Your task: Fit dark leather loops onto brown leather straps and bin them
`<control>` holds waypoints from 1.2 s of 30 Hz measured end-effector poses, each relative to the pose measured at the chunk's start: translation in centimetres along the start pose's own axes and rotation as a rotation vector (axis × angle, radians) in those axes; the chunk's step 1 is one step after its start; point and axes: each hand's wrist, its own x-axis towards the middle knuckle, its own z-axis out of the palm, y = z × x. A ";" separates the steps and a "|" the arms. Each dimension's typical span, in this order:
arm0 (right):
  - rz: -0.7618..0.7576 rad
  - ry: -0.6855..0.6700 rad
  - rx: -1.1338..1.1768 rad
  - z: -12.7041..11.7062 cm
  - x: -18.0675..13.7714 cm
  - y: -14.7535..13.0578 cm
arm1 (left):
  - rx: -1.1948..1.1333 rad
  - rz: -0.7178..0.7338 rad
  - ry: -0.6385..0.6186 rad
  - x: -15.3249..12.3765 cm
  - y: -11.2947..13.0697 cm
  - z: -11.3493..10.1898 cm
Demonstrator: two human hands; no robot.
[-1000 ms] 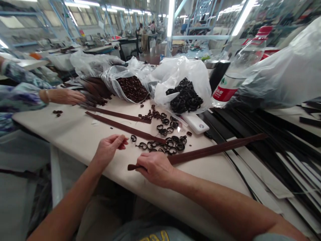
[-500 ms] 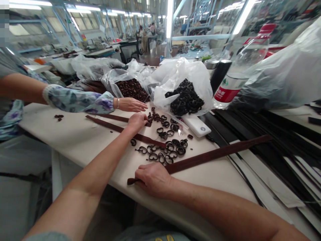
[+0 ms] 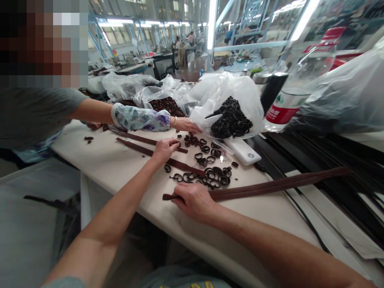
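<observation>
My right hand (image 3: 195, 200) is closed around a dark brown leather belt strap (image 3: 279, 186); its short narrow end pokes out to the left of my fingers and its long part runs off to the right. My left hand (image 3: 165, 152) pinches a small dark belt loop (image 3: 179, 144) between thumb and fingertips, beside the pile of small brown loops (image 3: 192, 140). Under and near my left forearm lie two more brown straps, one close (image 3: 189, 167) and one farther back (image 3: 138, 138). Larger black loops (image 3: 217, 176) are scattered beyond my right hand.
A co-worker's hand (image 3: 187, 125) reaches across from the left. Plastic bags hold brown loops (image 3: 168, 107) and black loops (image 3: 231, 118). A white power bank-like block (image 3: 243, 152), a bottle (image 3: 283, 106) and many black straps (image 3: 300, 150) occupy the table's right side.
The view has swung left. My right hand has lifted slightly with the strap, and my left hand has drawn a little away from the loops. The co-worker's hand has moved right, toward the black-loop bag.
</observation>
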 end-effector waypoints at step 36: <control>-0.044 0.167 0.594 -2.3 0.4 -1.2 | -1.325 -0.599 -0.320 -18.6 -0.1 -3.6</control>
